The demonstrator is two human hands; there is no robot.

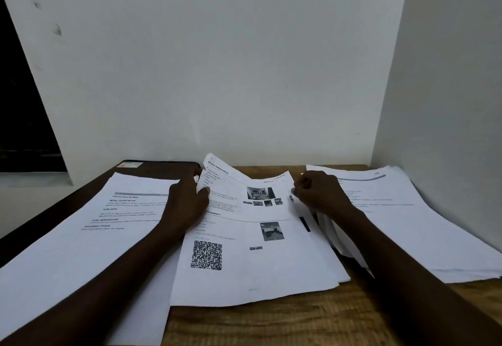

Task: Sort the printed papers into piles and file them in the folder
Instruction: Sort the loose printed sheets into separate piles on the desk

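Note:
Three groups of printed papers lie on a wooden table. The middle stack has a top sheet with a QR code and small photos; its far end is lifted and curled. My left hand pinches that sheet's far left edge between thumb and fingers. My right hand pinches the far right corner of the same stack. A text sheet pile lies to the left, partly under my left forearm. Another pile lies to the right by the wall. A dark folder sits at the back left, mostly under the left pile.
White walls close in behind and on the right, close to the right pile. A dark opening is at far left. Bare wood shows along the table's near edge.

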